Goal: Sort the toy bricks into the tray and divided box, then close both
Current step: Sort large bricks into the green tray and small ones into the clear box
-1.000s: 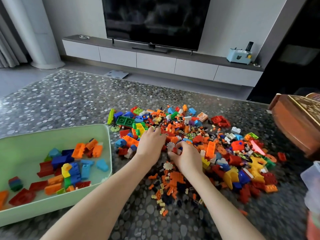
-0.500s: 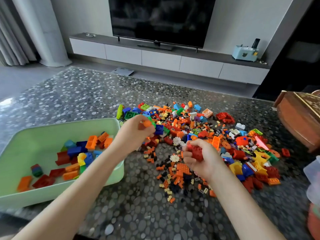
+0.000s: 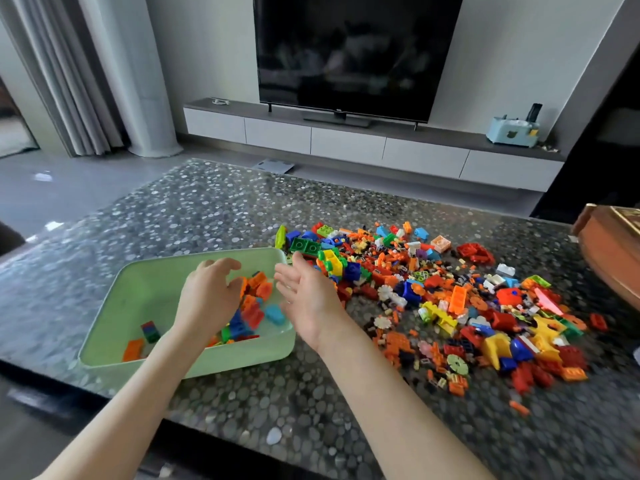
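A pale green tray (image 3: 138, 289) sits on the left of the pebbled table and holds several orange, blue and red bricks (image 3: 254, 299). My left hand (image 3: 207, 296) hovers over the tray with fingers spread and nothing in it. My right hand (image 3: 306, 296) is above the tray's right rim, palm open and turned left, holding nothing. A large heap of mixed coloured bricks (image 3: 443, 299) covers the table to the right of the tray. No divided box shows clearly.
A brown wooden box (image 3: 613, 247) stands at the right edge of the table. The table's near edge runs close below the tray. Beyond the table are a TV on a low cabinet and grey curtains at the left.
Both hands carried bricks from the heap leftward to the tray and have let them go. The camera view swung left.
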The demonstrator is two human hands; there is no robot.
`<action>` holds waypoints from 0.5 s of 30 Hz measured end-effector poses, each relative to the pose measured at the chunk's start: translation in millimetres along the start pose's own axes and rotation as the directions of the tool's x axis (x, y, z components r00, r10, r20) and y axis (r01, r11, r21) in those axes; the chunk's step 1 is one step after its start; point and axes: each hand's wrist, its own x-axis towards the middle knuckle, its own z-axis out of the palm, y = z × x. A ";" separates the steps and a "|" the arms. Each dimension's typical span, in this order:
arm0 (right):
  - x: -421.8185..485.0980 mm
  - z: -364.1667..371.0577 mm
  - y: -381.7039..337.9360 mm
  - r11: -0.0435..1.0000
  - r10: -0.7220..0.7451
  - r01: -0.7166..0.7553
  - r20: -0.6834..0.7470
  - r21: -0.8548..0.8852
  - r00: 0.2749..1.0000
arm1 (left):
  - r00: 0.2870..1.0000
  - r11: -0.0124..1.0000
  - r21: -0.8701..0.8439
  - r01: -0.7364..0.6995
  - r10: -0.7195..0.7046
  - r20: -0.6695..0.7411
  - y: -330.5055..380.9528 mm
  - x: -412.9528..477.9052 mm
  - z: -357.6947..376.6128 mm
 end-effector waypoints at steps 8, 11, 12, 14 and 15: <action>-12.5 -128.7 14.7 0.254 -0.652 0.052 -0.132 -0.966 0.747 | 0.971 0.964 -0.137 -0.229 0.216 -0.103 44.2 -24.6 23.3; -5.4 -165.3 21.6 0.032 -0.544 -0.010 -0.026 -0.999 0.838 | 0.954 0.944 -0.133 -0.301 0.295 -0.060 60.4 -34.8 37.7; -3.9 -174.1 23.3 -0.030 -0.527 0.014 0.027 -0.999 0.849 | 0.943 0.933 -0.135 -0.334 0.332 -0.033 67.8 -37.0 47.0; -1.7 -181.1 25.2 -0.068 -0.551 0.077 0.102 -0.995 0.828 | 0.920 0.915 -0.133 -0.382 0.390 0.045 77.3 -41.0 60.9; -1.1 -184.8 25.3 -0.062 -0.575 0.093 0.112 -0.994 0.811 | 0.907 0.910 -0.110 -0.400 0.410 0.095 82.6 -42.2 68.4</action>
